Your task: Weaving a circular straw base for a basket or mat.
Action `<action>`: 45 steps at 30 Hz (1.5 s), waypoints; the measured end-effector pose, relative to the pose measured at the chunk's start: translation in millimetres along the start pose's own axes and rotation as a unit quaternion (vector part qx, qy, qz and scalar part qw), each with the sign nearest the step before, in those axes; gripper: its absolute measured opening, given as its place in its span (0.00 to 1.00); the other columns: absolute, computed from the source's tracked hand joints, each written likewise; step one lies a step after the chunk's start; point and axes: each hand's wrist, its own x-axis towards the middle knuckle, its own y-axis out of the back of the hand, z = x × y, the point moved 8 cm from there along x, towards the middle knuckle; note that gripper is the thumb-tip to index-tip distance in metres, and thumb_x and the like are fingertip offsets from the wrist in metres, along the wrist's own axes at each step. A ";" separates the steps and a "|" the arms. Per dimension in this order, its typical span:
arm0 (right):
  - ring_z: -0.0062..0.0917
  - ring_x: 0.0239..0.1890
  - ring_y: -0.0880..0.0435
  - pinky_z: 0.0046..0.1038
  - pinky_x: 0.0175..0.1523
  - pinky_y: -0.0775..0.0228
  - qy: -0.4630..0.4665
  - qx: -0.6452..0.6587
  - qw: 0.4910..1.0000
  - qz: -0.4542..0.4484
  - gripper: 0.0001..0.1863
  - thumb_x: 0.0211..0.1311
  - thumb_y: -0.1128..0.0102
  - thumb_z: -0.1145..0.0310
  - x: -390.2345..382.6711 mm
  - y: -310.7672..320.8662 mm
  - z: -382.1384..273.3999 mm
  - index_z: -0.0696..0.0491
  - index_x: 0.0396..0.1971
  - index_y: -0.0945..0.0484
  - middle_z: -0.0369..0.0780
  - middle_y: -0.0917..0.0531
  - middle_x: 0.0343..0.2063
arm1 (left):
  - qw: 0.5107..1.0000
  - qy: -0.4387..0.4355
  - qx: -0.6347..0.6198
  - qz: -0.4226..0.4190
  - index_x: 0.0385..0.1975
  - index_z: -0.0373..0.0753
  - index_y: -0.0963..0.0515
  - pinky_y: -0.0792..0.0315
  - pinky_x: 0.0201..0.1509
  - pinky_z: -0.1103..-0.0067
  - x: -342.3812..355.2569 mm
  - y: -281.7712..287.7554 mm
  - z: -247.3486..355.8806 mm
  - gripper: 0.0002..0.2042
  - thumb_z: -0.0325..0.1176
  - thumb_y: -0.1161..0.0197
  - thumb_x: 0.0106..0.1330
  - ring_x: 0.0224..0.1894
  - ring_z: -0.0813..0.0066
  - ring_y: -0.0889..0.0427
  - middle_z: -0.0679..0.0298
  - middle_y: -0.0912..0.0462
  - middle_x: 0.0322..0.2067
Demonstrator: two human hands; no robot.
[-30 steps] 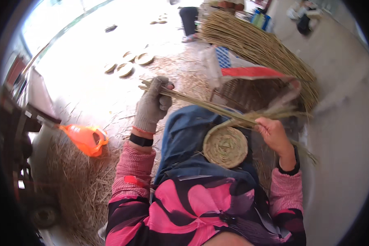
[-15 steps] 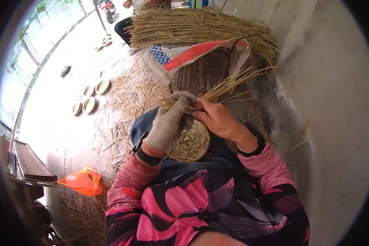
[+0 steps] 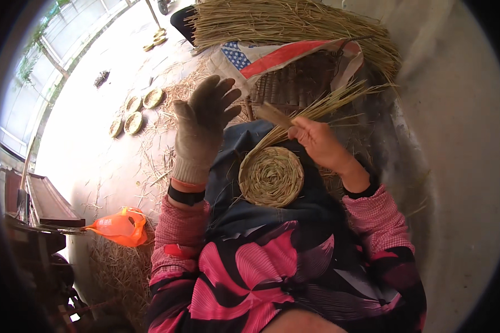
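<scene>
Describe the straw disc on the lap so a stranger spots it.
Start at the blue lap. The straw disc lies on it, below and left of the right hand. Unlike the floor baskets, it has long stalks running off its rim.

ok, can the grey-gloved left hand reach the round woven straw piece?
Likely yes: the left hand is open and looks empty, and nothing covers the woven piece on the lap.
</scene>
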 end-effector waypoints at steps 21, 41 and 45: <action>0.10 0.30 0.28 0.16 0.40 0.32 -0.074 0.342 0.911 -0.218 0.29 0.62 0.23 0.60 35.2 -81.7 -40.8 0.57 0.59 0.22 0.26 0.27 0.28 | 0.915 -0.019 -0.402 -0.034 0.47 0.34 0.26 0.26 0.37 0.79 -5.2 -14.1 7.6 0.26 0.57 0.53 0.79 0.33 0.77 0.25 0.64 0.22 0.36; 0.12 0.34 0.23 0.20 0.42 0.28 -0.021 0.199 0.978 -0.055 0.08 0.67 0.29 0.70 41.7 -15.6 -46.1 0.59 0.39 0.14 0.29 0.17 0.30 | 0.902 0.039 -0.423 -0.076 0.50 0.35 0.23 0.25 0.39 0.76 2.3 -41.2 -27.5 0.26 0.56 0.49 0.78 0.35 0.70 0.24 0.60 0.20 0.36; 0.16 0.28 0.23 0.25 0.35 0.29 0.068 0.109 0.991 0.036 0.09 0.66 0.31 0.68 29.1 21.7 -47.3 0.59 0.38 0.15 0.33 0.20 0.22 | 0.926 0.060 -0.371 -0.036 0.47 0.34 0.23 0.27 0.36 0.80 2.5 -41.2 -35.7 0.27 0.58 0.52 0.79 0.33 0.75 0.26 0.62 0.21 0.35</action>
